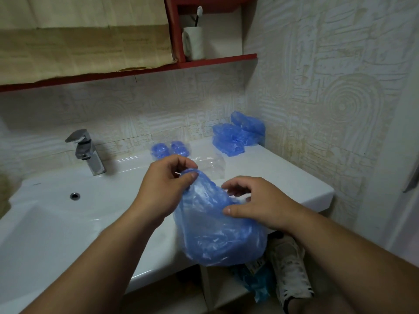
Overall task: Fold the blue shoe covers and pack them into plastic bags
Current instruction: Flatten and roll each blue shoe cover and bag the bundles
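Observation:
A blue shoe cover (215, 232) hangs spread over the front edge of the white sink counter (283, 173). My left hand (165, 184) pinches its elastic rim at the top. My right hand (254, 202) grips the cover's right side, thumb on the film. A pile of loose blue shoe covers (238, 134) lies at the counter's back right corner. Two folded covers in small plastic bags (170, 149) sit by the back wall. A clear plastic bag (209, 165) lies flat just behind my hands.
A chrome faucet (87, 150) stands at the back left above the basin (45, 223). A red shelf (204, 62) holds a white cup with a toothbrush. Below the counter are a white sneaker (290, 270) and more blue film (254, 279).

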Tool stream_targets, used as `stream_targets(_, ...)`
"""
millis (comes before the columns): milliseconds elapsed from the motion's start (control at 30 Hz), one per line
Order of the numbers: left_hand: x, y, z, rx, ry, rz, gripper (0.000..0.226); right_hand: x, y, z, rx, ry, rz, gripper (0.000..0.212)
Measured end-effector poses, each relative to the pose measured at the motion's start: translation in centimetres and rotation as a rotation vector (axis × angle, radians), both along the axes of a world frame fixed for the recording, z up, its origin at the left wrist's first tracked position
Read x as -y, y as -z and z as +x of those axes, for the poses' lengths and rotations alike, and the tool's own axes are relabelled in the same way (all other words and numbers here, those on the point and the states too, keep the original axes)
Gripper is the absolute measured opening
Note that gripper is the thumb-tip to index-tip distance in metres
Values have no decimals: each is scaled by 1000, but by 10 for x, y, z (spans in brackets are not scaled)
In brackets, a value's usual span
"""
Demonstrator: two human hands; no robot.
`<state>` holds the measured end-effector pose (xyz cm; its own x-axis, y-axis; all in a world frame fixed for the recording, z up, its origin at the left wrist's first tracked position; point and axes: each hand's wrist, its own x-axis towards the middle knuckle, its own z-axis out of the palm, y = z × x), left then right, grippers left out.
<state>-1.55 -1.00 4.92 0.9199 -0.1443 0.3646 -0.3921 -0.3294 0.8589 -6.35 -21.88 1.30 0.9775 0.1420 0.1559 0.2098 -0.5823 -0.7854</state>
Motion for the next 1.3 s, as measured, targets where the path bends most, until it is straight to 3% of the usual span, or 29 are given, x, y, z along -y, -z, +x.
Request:
stream_targets(67,4,0,0,7,11,-3,13,-6,-3,-2,52,-22,-29,56)
stream_targets(200,10,-1,-1,94,-33,31,18,-16,-6,-3,85,32,-58,9)
stream_targets(367,-6,-9,5,86,89,-69,42,-4,-7,-3,31,111,2,16)
stream_targets(533,-17,-13,9,-71,140,-64,55,-1,-10,-7,14,82,96,27)
stream_targets(600,-17,-14,7,-139,203,106,50,-4,-10,-8,6,77,126,29)
stream_targets(700,-17,-10,7,-149,223,365,23,-4,-12,-9,10,105,184,26)
stream_targets(833,-19,-8,12,-121,158,429,13,-2,-12,-8,25,140,250,19)
stream_targets(933,-17,-9,12,-81,127,438,14,0,-10,-7,9,119,174,14)
stream_targets(1100,-12,-14,5,1,153,312,26,-3,-5,-5,-117,49,-74,38)
stream_targets(1300,-5,-17,2,91,123,268,35,-5,-5,-5,-103,28,-208,9)
